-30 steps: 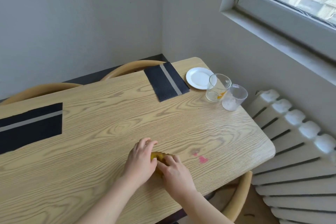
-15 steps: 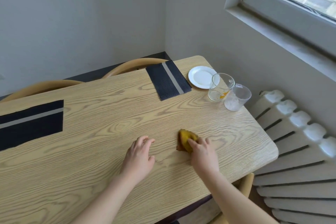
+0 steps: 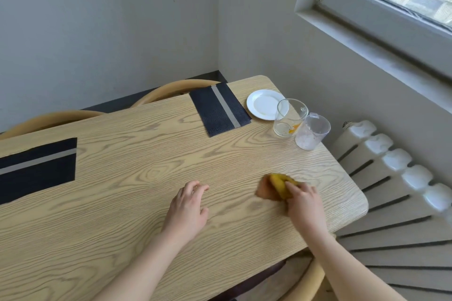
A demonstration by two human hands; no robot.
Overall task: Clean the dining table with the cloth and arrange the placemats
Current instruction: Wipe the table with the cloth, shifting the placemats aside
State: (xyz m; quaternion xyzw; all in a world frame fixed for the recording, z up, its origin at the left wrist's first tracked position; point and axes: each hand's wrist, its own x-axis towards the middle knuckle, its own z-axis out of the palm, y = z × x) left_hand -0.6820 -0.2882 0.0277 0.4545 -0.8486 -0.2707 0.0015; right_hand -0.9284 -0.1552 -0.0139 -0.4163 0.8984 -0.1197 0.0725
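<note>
Midway: my right hand (image 3: 303, 203) grips the cloth (image 3: 281, 184) on the bench (image 3: 146, 168); left hand (image 3: 188, 210) open, empty; mats (image 3: 219, 109) unarranged.

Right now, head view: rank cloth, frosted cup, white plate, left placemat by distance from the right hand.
1. Cloth: under the right hand's fingers.
2. Frosted cup: beyond the hand, near the table's right edge.
3. White plate: far right corner.
4. Left placemat: far across, left end.
</note>
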